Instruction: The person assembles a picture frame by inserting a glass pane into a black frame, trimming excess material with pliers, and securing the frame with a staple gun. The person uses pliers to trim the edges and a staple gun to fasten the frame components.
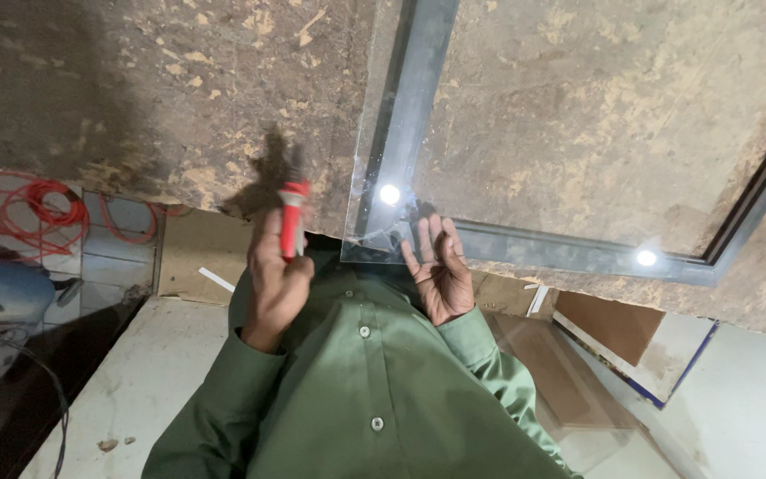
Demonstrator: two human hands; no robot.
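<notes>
My left hand [272, 279] is shut around a red-handled tool [293, 220], held upright at the near edge of a rough brown board table [179, 98]; the tool is blurred. My right hand [441, 275] is open, palm up, with its fingertips at the near corner of a clear glass pane [578, 133]. The pane lies on the table and sticks out a little over its edge. A dark metal frame [401, 115] shows through the glass. My green shirt fills the lower middle.
A coiled red hose [24, 208] and a blue object [6, 288] lie on the floor at left. Cardboard [197, 253] sits under the table edge. Brown board pieces [609, 324] and glass sheets [569, 381] lie on the floor at right.
</notes>
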